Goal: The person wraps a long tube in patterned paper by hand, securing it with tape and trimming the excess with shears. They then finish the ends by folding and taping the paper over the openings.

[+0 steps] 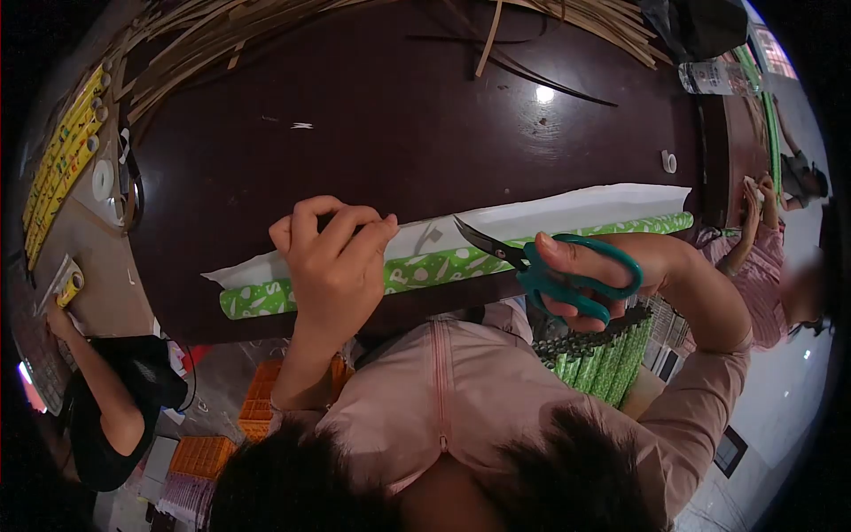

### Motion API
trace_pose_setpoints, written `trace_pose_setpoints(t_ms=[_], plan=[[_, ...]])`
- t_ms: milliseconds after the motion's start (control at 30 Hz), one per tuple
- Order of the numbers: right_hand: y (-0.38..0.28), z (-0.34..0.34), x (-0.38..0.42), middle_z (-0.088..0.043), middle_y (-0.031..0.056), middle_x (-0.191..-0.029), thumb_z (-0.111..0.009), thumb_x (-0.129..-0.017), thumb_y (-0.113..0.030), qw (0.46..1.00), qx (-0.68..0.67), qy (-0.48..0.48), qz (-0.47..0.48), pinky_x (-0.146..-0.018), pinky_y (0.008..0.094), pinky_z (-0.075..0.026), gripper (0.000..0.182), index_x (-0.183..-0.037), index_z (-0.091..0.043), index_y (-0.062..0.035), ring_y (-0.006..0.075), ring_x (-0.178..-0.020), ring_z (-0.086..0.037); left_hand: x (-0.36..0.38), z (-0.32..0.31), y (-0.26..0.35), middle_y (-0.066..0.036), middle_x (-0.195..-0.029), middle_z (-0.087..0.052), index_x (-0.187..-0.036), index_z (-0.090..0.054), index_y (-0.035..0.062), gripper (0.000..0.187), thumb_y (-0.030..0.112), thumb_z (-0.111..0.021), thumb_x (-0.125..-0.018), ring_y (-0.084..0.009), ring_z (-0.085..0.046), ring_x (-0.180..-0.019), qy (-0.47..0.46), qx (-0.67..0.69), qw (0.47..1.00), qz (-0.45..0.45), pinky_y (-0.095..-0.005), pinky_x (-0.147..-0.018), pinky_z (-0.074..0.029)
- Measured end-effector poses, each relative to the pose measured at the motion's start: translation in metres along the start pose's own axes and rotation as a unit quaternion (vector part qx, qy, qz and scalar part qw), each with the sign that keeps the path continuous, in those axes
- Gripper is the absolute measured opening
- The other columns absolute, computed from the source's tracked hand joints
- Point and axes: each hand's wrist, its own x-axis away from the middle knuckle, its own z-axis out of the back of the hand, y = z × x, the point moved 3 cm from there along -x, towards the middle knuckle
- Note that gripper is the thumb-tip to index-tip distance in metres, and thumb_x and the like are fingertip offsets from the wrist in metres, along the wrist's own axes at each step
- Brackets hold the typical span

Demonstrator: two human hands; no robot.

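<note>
A roll of green patterned paper (443, 264) lies along the near edge of the dark table (399, 124), its white underside (550, 213) unrolled flat. My left hand (332, 266) presses down on the paper near its left part, fingers curled. My right hand (603, 266) grips teal-handled scissors (550, 266). Their dark blades point left over the white sheet and are slightly parted.
Bamboo strips (266, 27) are piled along the far edge. A plastic bottle (718, 78) and small tape roll (669, 161) sit at the right. Yellow-green rolls (62, 155) lie left. More green rolls (612, 363) stand below. Other people work at left (106, 399) and right (771, 266).
</note>
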Motion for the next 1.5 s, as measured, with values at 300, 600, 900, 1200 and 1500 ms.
trace_pose_setpoints(t_ms=[300,600,900,1200,1500], plan=[[-0.007,0.005,0.004,-0.050,0.0037,-0.050,-0.021,-0.086,-0.084,0.999,-0.020,-0.008,-0.027,-0.031,0.0186,-0.027,0.083,-0.065,-0.052,-0.0100,0.0053,-0.036,-0.040,-0.001,0.003,0.003,0.002,-0.082,-0.068,-0.077,-0.073,0.0114,0.005,0.006,-0.074,-0.075,-0.0191,-0.053,-0.090,-0.008,-0.005,1.000,0.002,-0.0358,-0.083,-0.028],[-0.008,0.005,-0.003,-0.048,0.0019,-0.046,-0.024,-0.087,-0.083,0.999,-0.025,0.010,-0.021,-0.030,0.0193,-0.024,0.081,-0.062,-0.052,-0.0107,0.0051,-0.033,-0.038,0.002,-0.002,0.000,0.004,-0.082,-0.065,-0.080,-0.073,0.0112,0.010,0.006,-0.073,-0.072,-0.0185,-0.054,-0.087,0.012,-0.004,1.000,-0.022,-0.0361,-0.082,-0.026],[0.007,0.009,-0.004,-0.047,0.0003,-0.048,-0.033,-0.086,-0.082,0.999,0.023,0.035,-0.002,-0.035,0.0207,-0.032,0.078,-0.061,-0.050,-0.0108,0.0061,-0.038,-0.042,-0.002,-0.004,0.000,0.005,-0.081,-0.065,-0.079,-0.071,0.0126,0.005,0.008,-0.073,-0.077,-0.0190,-0.054,-0.088,0.008,-0.019,1.000,0.014,-0.0367,-0.082,-0.028],[0.024,0.011,-0.012,-0.051,0.0038,-0.073,-0.035,-0.089,-0.076,0.965,0.239,-0.047,0.094,-0.064,0.0329,-0.044,0.076,-0.080,-0.054,-0.0033,0.0158,-0.070,-0.051,-0.004,-0.004,0.003,0.005,-0.082,-0.065,-0.078,-0.070,0.0122,0.005,0.008,-0.074,-0.077,-0.0192,-0.053,-0.090,-0.008,-0.020,1.000,0.018,-0.0365,-0.083,-0.030],[0.048,0.017,0.020,-0.052,0.0044,-0.070,-0.021,-0.085,-0.084,0.978,0.202,-0.050,0.011,-0.072,0.0340,-0.046,0.090,-0.084,-0.058,-0.0027,0.0172,-0.071,-0.053,-0.002,-0.003,0.002,0.000,-0.086,-0.067,-0.082,-0.069,0.0109,0.007,0.007,-0.075,-0.079,-0.0236,-0.052,-0.096,-0.045,-0.014,0.998,0.036,-0.0385,-0.089,-0.030]])
